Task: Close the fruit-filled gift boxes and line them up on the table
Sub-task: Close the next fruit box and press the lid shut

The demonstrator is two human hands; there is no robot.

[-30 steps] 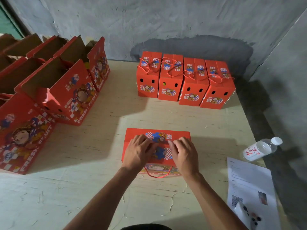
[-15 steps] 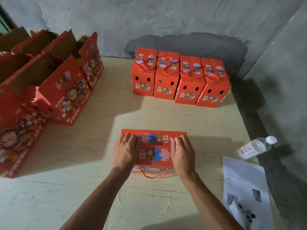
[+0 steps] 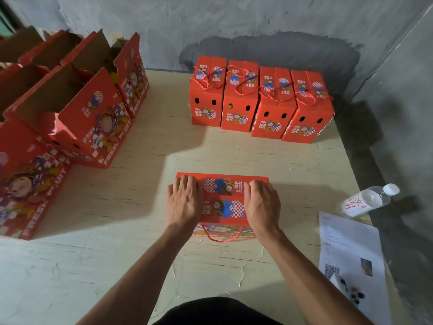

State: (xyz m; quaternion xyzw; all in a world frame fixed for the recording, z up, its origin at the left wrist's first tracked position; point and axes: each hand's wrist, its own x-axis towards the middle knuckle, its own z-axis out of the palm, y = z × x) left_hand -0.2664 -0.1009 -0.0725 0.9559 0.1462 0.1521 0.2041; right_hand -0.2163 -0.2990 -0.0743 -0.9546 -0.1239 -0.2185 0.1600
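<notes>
A red gift box (image 3: 222, 200) with its lid flaps closed stands on the table in front of me, a red cord handle hanging down its near side. My left hand (image 3: 184, 202) lies flat on the left end of its top, fingers straight. My right hand (image 3: 262, 204) lies flat on the right end the same way. Several closed red boxes (image 3: 260, 102) stand side by side in a row at the back of the table, cords lying over their tops. Several open red boxes (image 3: 70, 109) with raised flaps stand at the left.
The pale wooden table (image 3: 145, 207) ends at a grey wall behind and a drop on the right. A plastic water bottle (image 3: 367, 200) lies near the right edge. A printed paper sheet (image 3: 351, 249) with a small white controller (image 3: 349, 289) on it lies at the near right.
Both hands have slid apart from the middle of the box top to its two ends, pressing the flaps flat. The box stays in place.
</notes>
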